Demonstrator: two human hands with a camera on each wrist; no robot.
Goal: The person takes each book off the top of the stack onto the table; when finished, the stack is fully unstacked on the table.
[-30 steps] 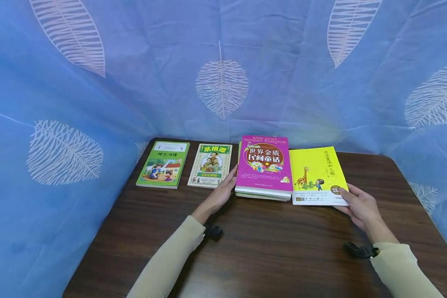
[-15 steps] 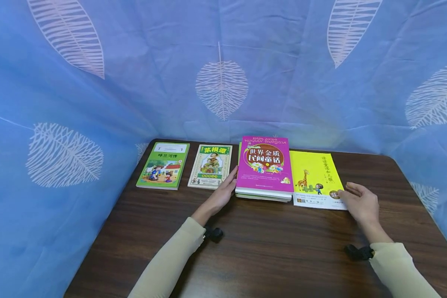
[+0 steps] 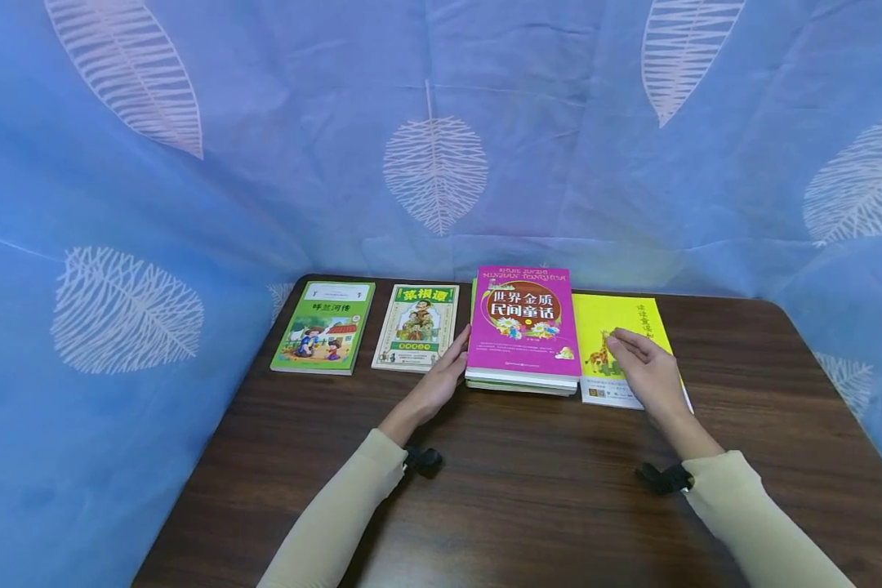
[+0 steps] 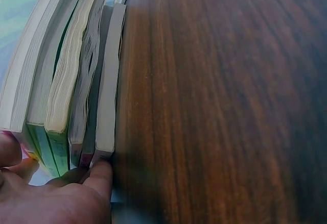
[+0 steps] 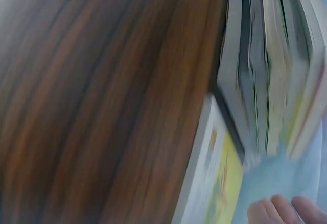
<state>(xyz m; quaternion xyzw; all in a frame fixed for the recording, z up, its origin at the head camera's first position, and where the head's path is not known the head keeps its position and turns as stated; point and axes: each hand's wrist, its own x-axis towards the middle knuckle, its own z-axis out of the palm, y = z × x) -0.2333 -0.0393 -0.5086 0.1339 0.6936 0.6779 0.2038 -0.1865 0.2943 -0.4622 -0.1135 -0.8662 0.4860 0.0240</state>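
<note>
A magenta book (image 3: 522,351) lies on top of a stack of several books (image 4: 64,81) at the table's far side. My left hand (image 3: 439,382) rests against the stack's left side, its fingers at the book edges in the left wrist view. Right of the stack lies a yellow book (image 3: 617,314) with a giraffe on its cover. Over this book is my right hand (image 3: 650,377), fingers together and loosely bent, holding nothing. Its fingertips (image 5: 281,208) show at the bottom of the right wrist view, apart from the stack.
Left of the stack lie a cream and green book (image 3: 416,327) and, farther left, a green book (image 3: 323,327), both flat on the dark wooden table (image 3: 514,490). A blue cloth with white leaf prints (image 3: 437,175) hangs behind the table.
My right hand has let go of the yellow book's lower right corner and moved left over its cover. The yellow book has come down flat. My left hand has stayed at the stack.
</note>
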